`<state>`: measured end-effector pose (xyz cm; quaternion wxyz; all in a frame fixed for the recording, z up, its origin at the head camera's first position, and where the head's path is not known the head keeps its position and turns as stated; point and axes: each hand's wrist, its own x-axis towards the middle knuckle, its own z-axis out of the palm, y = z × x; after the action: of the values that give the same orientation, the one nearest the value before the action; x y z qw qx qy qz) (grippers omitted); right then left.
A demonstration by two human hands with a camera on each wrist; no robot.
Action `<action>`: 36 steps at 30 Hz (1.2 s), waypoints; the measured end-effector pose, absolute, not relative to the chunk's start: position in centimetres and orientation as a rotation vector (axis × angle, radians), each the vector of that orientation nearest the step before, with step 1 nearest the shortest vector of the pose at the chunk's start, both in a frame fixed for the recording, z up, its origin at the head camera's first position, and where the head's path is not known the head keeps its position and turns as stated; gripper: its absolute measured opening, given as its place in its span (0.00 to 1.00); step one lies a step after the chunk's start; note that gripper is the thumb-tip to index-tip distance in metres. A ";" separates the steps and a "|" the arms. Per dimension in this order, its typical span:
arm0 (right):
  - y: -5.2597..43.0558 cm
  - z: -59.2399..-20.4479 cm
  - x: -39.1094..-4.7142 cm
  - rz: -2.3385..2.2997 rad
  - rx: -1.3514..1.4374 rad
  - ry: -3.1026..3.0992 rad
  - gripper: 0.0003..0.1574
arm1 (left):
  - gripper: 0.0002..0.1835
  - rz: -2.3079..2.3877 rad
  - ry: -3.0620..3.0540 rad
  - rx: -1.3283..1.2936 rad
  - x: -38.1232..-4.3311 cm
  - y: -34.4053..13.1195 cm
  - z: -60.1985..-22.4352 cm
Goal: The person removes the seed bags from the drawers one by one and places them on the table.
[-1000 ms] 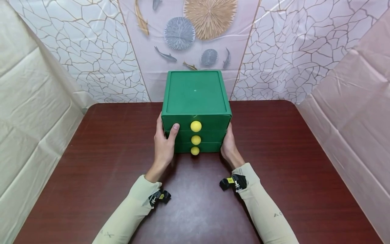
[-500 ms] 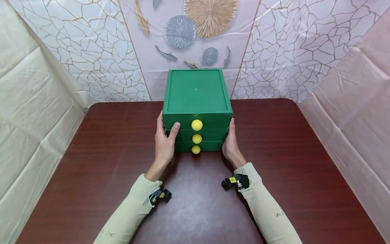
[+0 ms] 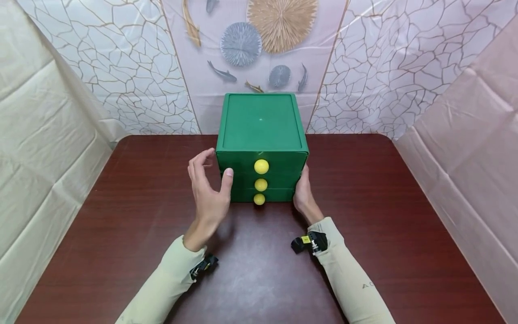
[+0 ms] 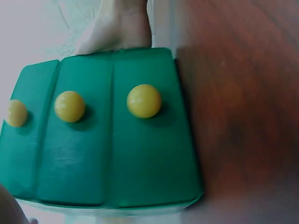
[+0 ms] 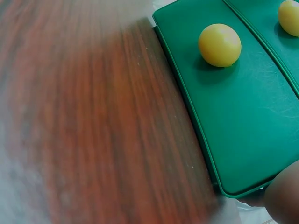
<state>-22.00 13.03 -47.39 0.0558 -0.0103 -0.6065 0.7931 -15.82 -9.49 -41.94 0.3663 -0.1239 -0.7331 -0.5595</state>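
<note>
A green drawer box (image 3: pixel 261 123) with three stacked drawers stands on the table, its front toward me. Each drawer front carries a round yellow knob: top (image 3: pixel 261 166), middle (image 3: pixel 261 184) and bottom (image 3: pixel 259 199). All drawers look closed. My left hand (image 3: pixel 208 198) is off the box at its left front edge, fingers spread and thumb apart, holding nothing. My right hand (image 3: pixel 304 198) rests along the box's right side; its fingertips are hidden behind that side. In the right wrist view, part of my right hand (image 5: pixel 285 196) shows by the box's lower edge.
The dark red-brown wooden table (image 3: pixel 259 270) extends around the box. Patterned cloth (image 3: pixel 279 76) hangs close behind it. Pale cloth walls (image 3: pixel 48 148) slope down on both sides. A black camera sits on each wrist.
My left hand has let go of the box's left side and moved left, its fingers opening. My right hand stays on the right side, and the box has hardly moved.
</note>
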 end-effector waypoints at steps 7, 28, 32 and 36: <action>13.4 -47.5 -22.0 2.422 0.034 -1.843 0.27 | 0.16 -1.233 -1.879 -0.397 -15.3 -9.3 -41.4; 15.6 -49.0 -22.5 2.424 0.667 -1.720 0.77 | 0.18 -1.010 -2.152 -0.600 -14.9 -6.8 -40.3; 14.9 -48.6 -21.9 2.451 0.521 -1.746 0.84 | 0.20 -1.022 -2.160 -0.598 -14.9 -6.6 -40.5; 13.8 -48.2 -21.4 2.462 0.288 -1.751 0.91 | 0.22 -1.019 -2.164 -0.600 -14.9 -6.5 -40.6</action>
<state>-21.44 13.84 -48.19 0.0532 0.0949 -0.5762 0.8100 -14.93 -6.50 -40.63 0.3313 -0.2296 -0.8280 -0.3897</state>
